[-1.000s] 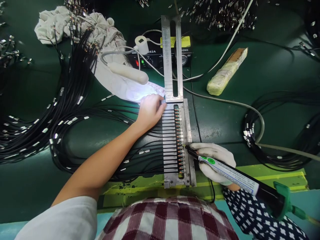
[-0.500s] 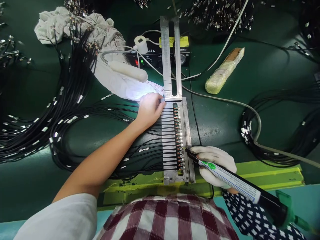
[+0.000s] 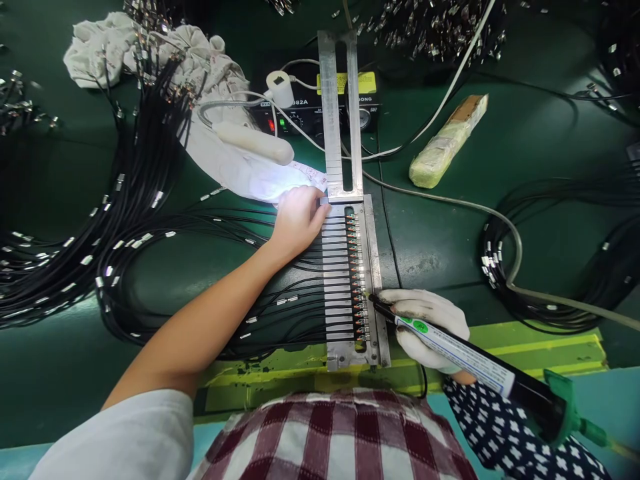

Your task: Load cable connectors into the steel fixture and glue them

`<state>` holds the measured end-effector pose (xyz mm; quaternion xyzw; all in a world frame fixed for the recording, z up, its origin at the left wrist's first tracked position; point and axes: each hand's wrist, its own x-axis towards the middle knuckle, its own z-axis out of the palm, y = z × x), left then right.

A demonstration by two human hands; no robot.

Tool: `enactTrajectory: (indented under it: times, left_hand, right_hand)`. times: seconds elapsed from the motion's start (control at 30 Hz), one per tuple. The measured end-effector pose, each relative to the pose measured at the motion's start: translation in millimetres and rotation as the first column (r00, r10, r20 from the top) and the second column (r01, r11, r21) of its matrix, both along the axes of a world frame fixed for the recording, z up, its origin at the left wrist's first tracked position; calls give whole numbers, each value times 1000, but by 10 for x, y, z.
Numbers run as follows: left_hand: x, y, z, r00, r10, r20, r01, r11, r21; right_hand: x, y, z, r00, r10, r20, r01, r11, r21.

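My bare left hand [image 3: 299, 215] grips the left edge of a slotted metal fixture [image 3: 341, 357] near its hinge, thumb on the plate and the other fingertips partly hidden. The fixture's upper frame [image 3: 333, 127] is swung up, away from me. Black cables [image 3: 336, 280] lie side by side across the plate, their small metal terminals [image 3: 359, 292] lined up over the slot. In a stained white glove, my right hand [image 3: 433, 327] is closed around a black dispensing syringe [image 3: 460, 357] with a white label and green end cap. The syringe's tip is at the terminals, below the row's middle.
A lit white lamp [image 3: 255, 143] shines beside my left hand. Behind the fixture sits a black control box [image 3: 300, 117]. Cable bundles [image 3: 145, 147] lie left, and coiled cables [image 3: 545, 313] right. A tape-wrapped block [image 3: 447, 143] and a grey hose [image 3: 440, 195] are on the green table [image 3: 440, 240].
The syringe's rear end has moved up and left, with my right hand shifting slightly the same way. The tip stays by nearly the same terminals. My left hand keeps its hold.
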<state>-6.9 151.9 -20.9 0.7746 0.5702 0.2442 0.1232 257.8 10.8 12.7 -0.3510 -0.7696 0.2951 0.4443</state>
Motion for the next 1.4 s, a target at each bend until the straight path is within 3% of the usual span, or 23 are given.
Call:
enactTrajectory:
  times: [1.03,1.4]
  left_hand:
    - [6,-12,4,1000,9,-30,-9,1000,3]
    - [4,-2,-20,1000,13,-10,-13,1000,19]
  right_hand:
    - [5,-10,-54,999,17,-37,-15,998,62]
    - [-7,9,0,1000,13,-10,-13,1000,-9]
